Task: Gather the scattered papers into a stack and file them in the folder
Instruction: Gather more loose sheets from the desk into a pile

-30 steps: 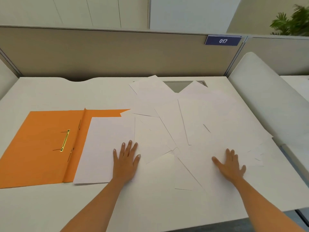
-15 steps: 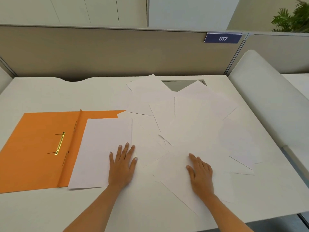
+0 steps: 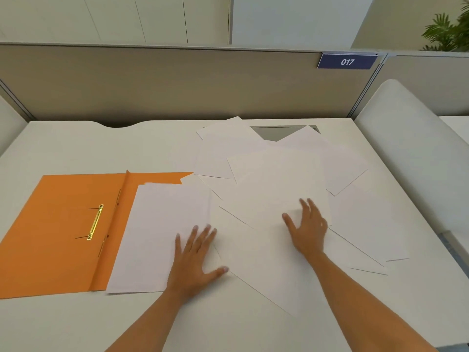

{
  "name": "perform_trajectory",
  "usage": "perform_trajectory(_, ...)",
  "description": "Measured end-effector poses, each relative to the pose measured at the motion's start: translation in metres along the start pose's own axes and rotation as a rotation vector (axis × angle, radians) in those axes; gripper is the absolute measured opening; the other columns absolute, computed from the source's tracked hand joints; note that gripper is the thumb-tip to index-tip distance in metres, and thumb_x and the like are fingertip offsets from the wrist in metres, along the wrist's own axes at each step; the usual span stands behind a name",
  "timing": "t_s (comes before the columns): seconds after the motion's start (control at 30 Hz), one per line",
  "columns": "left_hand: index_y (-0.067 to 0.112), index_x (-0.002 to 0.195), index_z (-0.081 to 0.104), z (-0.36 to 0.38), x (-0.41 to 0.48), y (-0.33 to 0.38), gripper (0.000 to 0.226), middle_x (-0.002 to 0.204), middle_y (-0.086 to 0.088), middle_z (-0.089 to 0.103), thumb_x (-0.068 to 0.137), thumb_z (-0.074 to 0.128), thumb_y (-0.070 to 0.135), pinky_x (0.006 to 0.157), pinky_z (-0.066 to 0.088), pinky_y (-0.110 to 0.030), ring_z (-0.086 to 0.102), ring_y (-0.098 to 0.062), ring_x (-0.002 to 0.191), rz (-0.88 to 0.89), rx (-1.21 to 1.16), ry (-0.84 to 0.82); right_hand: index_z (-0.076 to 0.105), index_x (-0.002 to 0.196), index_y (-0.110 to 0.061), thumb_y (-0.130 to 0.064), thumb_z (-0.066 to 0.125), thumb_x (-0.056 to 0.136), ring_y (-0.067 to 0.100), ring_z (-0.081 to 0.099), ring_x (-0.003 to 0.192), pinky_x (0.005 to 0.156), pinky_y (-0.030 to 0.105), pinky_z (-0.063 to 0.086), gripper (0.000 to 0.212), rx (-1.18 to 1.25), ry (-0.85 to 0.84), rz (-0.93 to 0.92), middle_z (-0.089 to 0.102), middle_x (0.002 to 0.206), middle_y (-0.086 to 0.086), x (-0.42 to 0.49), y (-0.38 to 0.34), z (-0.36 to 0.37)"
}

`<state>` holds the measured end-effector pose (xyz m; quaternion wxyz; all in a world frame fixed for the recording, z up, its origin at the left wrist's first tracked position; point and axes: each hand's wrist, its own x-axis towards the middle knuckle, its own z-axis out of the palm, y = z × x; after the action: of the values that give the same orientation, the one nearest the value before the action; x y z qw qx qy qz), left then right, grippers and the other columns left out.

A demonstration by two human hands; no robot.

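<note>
Gathering is judged underway: right of the open orange folder (image 3: 63, 224), scattered papers (image 3: 279, 189) are pressed by the flat, splayed, ungripping left hand (image 3: 195, 260) and right hand (image 3: 307, 229); inward sweeping is needed next.

"017" on blue partition sign (image 3: 347, 61)

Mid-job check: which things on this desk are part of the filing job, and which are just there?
Part of the job:
- scattered white papers
- orange folder, lying open, with its gold clip
- left hand and right hand, both flat on the papers

Just there:
- 017 sign
- partition
- plant
- grey desk hatch
</note>
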<state>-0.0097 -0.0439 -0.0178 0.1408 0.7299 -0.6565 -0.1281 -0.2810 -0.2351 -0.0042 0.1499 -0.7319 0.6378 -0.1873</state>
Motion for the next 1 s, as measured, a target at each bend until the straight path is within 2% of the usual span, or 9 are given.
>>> perform_trajectory(0.07, 0.042, 0.152, 0.010, -0.003, -0.002, 0.004, 0.100, 0.161, 0.018, 0.003, 0.070, 0.041, 0.090, 0.116, -0.003, -0.059, -0.005, -0.013, 0.150, 0.205, 0.073, -0.054, 0.008, 0.154, -0.026, -0.070, 0.033, 0.090, 0.016, 0.000, 0.150, 0.119, 0.047, -0.002, 0.082, -0.100, -0.176, 0.138, 0.002, 0.163, -0.002, 0.007, 0.015, -0.002)
perform_trajectory(0.13, 0.045, 0.151, 0.010, -0.003, -0.001, 0.007, 0.102, 0.161, 0.018, 0.002, 0.067, 0.041, 0.093, 0.116, -0.004, -0.059, -0.005, -0.014, 0.150, 0.245, 0.094, -0.075, -0.004, 0.154, -0.027, -0.073, 0.022, 0.089, 0.015, -0.008, 0.149, 0.119, 0.049, -0.008, 0.084, -0.179, -0.288, 0.139, -0.008, 0.163, -0.003, 0.004, 0.022, 0.000)
perform_trajectory(0.27, 0.047, 0.150, 0.004, -0.001, 0.001, 0.006, 0.093, 0.161, 0.020, -0.005, 0.074, 0.035, 0.090, 0.117, -0.002, -0.058, -0.009, -0.011, 0.149, 0.134, 0.083, -0.085, -0.001, 0.154, -0.029, -0.070, 0.015, 0.090, 0.013, 0.000, 0.150, 0.119, 0.050, -0.002, 0.078, -0.188, -0.260, 0.045, 0.000, 0.163, -0.004, -0.021, 0.006, 0.006)
perform_trajectory(0.4, 0.051, 0.149, -0.001, 0.001, 0.001, 0.006, 0.087, 0.158, 0.024, -0.012, 0.076, 0.025, 0.090, 0.118, -0.008, -0.052, -0.017, -0.005, 0.147, 0.000, 0.075, -0.094, 0.002, 0.154, -0.030, -0.079, -0.001, 0.080, 0.010, 0.005, 0.149, 0.117, 0.049, -0.001, 0.089, -0.146, -0.261, -0.063, 0.005, 0.163, -0.006, -0.050, -0.002, 0.009)
perform_trajectory(0.6, 0.050, 0.149, -0.003, 0.007, 0.001, 0.002, 0.065, 0.159, 0.021, -0.011, 0.090, 0.007, 0.075, 0.118, -0.008, -0.052, -0.012, -0.010, 0.149, -0.130, 0.072, -0.054, -0.009, 0.153, -0.030, -0.082, 0.006, 0.079, 0.010, -0.009, 0.149, 0.118, 0.050, -0.005, 0.091, -0.243, -0.268, -0.074, -0.011, 0.162, -0.009, -0.064, 0.006, 0.011)
perform_trajectory(0.7, 0.046, 0.150, -0.003, 0.008, 0.001, 0.005, 0.066, 0.160, 0.019, -0.011, 0.091, 0.011, 0.072, 0.116, -0.013, -0.053, -0.011, -0.013, 0.149, -0.158, 0.053, -0.016, -0.012, 0.153, -0.029, -0.080, 0.007, 0.081, 0.009, -0.011, 0.149, 0.118, 0.050, -0.007, 0.090, -0.246, -0.301, -0.072, -0.014, 0.161, -0.010, -0.063, 0.006, 0.011)
perform_trajectory(0.77, 0.043, 0.152, -0.001, 0.004, 0.003, 0.015, 0.074, 0.161, 0.017, -0.007, 0.090, 0.022, 0.075, 0.115, -0.016, -0.054, -0.009, -0.015, 0.149, -0.060, 0.048, -0.016, -0.011, 0.153, -0.030, -0.076, 0.012, 0.084, 0.008, -0.009, 0.149, 0.117, 0.050, -0.009, 0.086, -0.228, -0.323, -0.091, -0.011, 0.161, -0.011, -0.053, 0.003, 0.008)
perform_trajectory(0.9, 0.040, 0.153, 0.000, 0.003, 0.009, 0.050, 0.092, 0.162, 0.015, -0.003, 0.079, 0.032, 0.085, 0.115, -0.009, -0.056, -0.006, -0.017, 0.150, 0.323, 0.111, -0.108, -0.005, 0.153, -0.031, -0.071, 0.013, 0.088, 0.010, -0.002, 0.149, 0.117, 0.050, -0.005, 0.079, -0.146, -0.255, -0.031, -0.002, 0.162, -0.012, -0.013, 0.000, -0.001)
perform_trajectory(1.0, 0.041, 0.152, -0.004, 0.012, 0.016, 0.063, 0.100, 0.162, 0.013, -0.008, 0.074, 0.036, 0.088, 0.115, -0.010, -0.057, -0.010, -0.018, 0.150, 0.299, 0.098, -0.122, 0.000, 0.153, -0.027, -0.063, 0.020, 0.094, 0.013, 0.005, 0.150, 0.117, 0.051, -0.001, 0.072, -0.117, -0.261, 0.076, 0.009, 0.163, -0.005, 0.013, 0.006, -0.008)
